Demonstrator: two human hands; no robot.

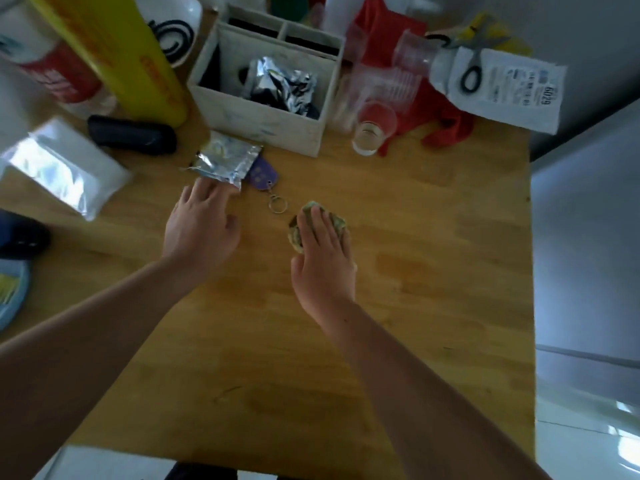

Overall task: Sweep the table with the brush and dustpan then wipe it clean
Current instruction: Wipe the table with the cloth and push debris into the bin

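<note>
The right hand [323, 268] covers most of the greenish cloth [295, 234]; the yellow tube [114, 46] runs off the top edge.

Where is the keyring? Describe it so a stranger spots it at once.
Start at the white box at the back of the wooden table; just in front of its near left corner lies a foil pouch. The keyring pokes out from under the pouch's right edge. It alone is purple, with a short chain and a metal ring.
</note>
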